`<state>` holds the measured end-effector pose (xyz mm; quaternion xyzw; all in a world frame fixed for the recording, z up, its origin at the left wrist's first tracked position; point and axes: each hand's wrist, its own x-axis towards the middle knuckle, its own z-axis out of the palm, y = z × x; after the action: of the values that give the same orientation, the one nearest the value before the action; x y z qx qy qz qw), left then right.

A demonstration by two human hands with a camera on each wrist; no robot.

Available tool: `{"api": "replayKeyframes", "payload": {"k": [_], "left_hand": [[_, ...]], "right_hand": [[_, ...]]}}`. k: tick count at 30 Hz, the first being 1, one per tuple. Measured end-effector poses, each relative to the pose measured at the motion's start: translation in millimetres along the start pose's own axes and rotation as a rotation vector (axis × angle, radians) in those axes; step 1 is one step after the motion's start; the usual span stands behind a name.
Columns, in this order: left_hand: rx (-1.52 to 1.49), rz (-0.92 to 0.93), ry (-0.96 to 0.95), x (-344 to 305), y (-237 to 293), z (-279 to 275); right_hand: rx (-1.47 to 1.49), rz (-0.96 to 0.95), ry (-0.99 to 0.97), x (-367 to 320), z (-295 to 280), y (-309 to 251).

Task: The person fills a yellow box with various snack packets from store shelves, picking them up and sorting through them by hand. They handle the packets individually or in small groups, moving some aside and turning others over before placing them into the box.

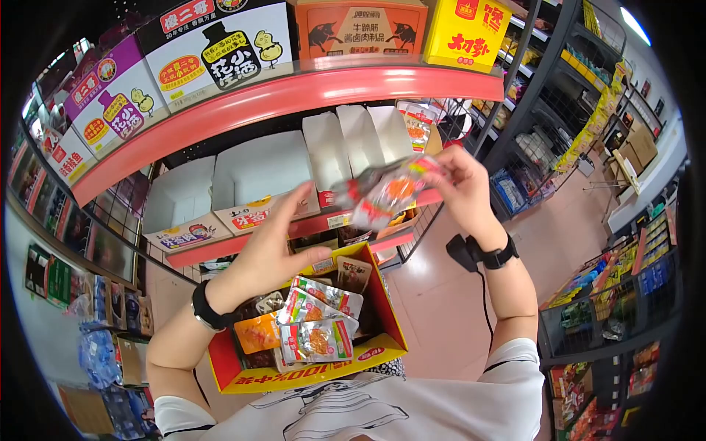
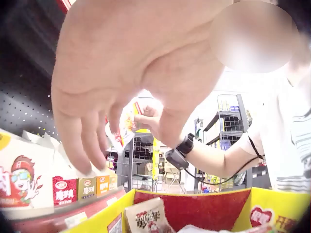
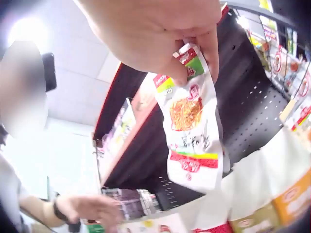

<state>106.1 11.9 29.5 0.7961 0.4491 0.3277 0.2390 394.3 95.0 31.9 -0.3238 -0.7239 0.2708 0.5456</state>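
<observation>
My right hand (image 1: 468, 192) pinches a white and red snack packet (image 1: 393, 192) by its top end, in front of the middle shelf. In the right wrist view the packet (image 3: 192, 131) hangs down from the thumb and fingers, with shredded food pictured on its front. A blurred edge behind it suggests more packaging. My left hand (image 1: 261, 257) hovers over the left side of a yellow and red carton (image 1: 390, 345), fingers apart and holding nothing. Several silver packets (image 1: 318, 339) and an orange packet (image 1: 259, 333) lie loose in that carton.
Along the middle shelf stand white display boxes (image 1: 261, 173) with open tops and narrower ones to their right. A similar packet (image 1: 418, 125) stands at the shelf's right end. The red edge of the upper shelf (image 1: 294, 92) juts out above, carrying larger cartons (image 1: 213, 51). A cable hangs from the right wrist.
</observation>
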Motion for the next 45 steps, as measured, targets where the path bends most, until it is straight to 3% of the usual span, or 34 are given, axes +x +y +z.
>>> {"api": "replayKeyframes", "payload": {"k": [3,5,7,9,11,14,19,23,24,27,28,30,31,36,37,38,41,45], "left_hand": [[-0.262,-0.066,0.056,5.9,5.9,-5.5],[-0.62,-0.193,-0.352,4.6,5.8,-10.5],[-0.639,-0.233,-0.341,-3.4,4.1,-5.5],[-0.266,-0.183,-0.366,-8.7,3.5,-9.8],[-0.405,-0.176,-0.319,-15.9,-0.5,-5.8],[-0.223,-0.22,-0.367,-27.5,-5.8,-10.6],[-0.247,-0.33,-0.583,-43.1,-3.9,-15.5],[-0.14,-0.259,-0.729,-59.1,-20.8,-10.7],[-0.104,-0.368,-0.838,-57.6,-19.7,-12.7],[0.144,-0.362,-0.83,-60.8,-12.4,-18.9],[0.166,-0.312,-0.775,-68.5,-21.9,-18.0],[0.161,-0.255,-0.712,-71.6,-21.0,-23.9],[0.154,-0.204,-0.651,-70.9,-18.4,-27.4],[0.018,-0.277,-0.512,-68.0,-13.6,-42.5],[0.02,-0.271,-0.509,-70.3,-18.2,-42.3],[0.015,-0.244,-0.476,-71.7,-23.0,-42.6],[0.009,-0.225,-0.427,-71.9,-25.7,-44.2],[0.012,-0.224,-0.426,-76.4,-33.1,-46.1]], "right_hand": [[0.027,0.085,-0.244,-13.4,10.1,-22.1],[0.132,0.065,-0.296,-17.6,19.1,-28.4],[0.201,0.138,-0.38,-22.6,25.4,-33.8],[0.285,0.188,-0.407,-26.1,32.4,-29.6],[0.241,0.189,-0.457,-27.7,37.7,-28.1],[0.168,0.21,-0.521,-33.3,41.2,-18.2],[0.16,0.28,-0.621,-47.5,44.1,-7.4],[0.084,0.192,-0.834,-56.1,55.3,-22.5],[0.084,0.221,-0.899,-60.3,59.8,-23.7],[0.025,0.156,-0.957,-58.1,61.0,-36.5],[0.021,0.154,-0.953,-54.8,59.1,-35.8],[-0.086,-0.029,-0.779,-42.2,51.2,-31.0],[-0.091,0.047,-0.707,-34.3,43.9,-26.1],[-0.55,-0.108,-0.237,28.8,10.9,53.9],[-0.584,-0.052,-0.166,42.4,4.8,70.3],[-0.787,-0.086,-0.121,57.0,-7.1,102.7],[-0.997,-0.11,-0.085,101.0,-22.9,152.0],[-1.101,-0.134,0.001,135.0,-13.5,169.6]]}}
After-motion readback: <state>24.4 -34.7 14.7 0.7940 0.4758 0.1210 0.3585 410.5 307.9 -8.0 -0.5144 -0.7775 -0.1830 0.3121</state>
